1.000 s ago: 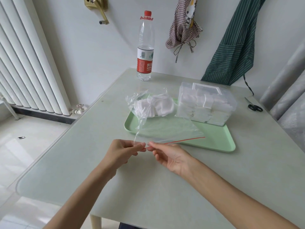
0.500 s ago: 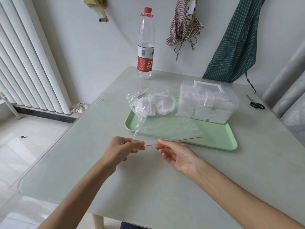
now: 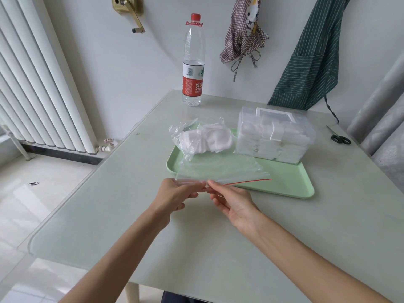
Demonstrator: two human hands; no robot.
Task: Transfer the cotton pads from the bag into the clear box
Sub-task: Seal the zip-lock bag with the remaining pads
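A clear zip bag [image 3: 220,169] with a red seal strip lies stretched from the green tray [image 3: 284,184] toward me. White round cotton pads [image 3: 207,139] are bunched in its far end. My left hand [image 3: 175,195] pinches the near left corner of the bag's mouth. My right hand [image 3: 231,200] pinches the seal strip right beside it. The clear box [image 3: 275,136] stands on the tray's far right, holding stacked white pads, with a white-framed lid on top.
A water bottle [image 3: 193,62] with a red label stands at the table's far edge. Black scissors [image 3: 340,138] lie at the far right. Aprons hang on the wall behind. A white radiator [image 3: 37,84] stands on the left.
My right hand has slid back left along the seal strip and now pinches close beside my left hand. The bag and box stay where they were.
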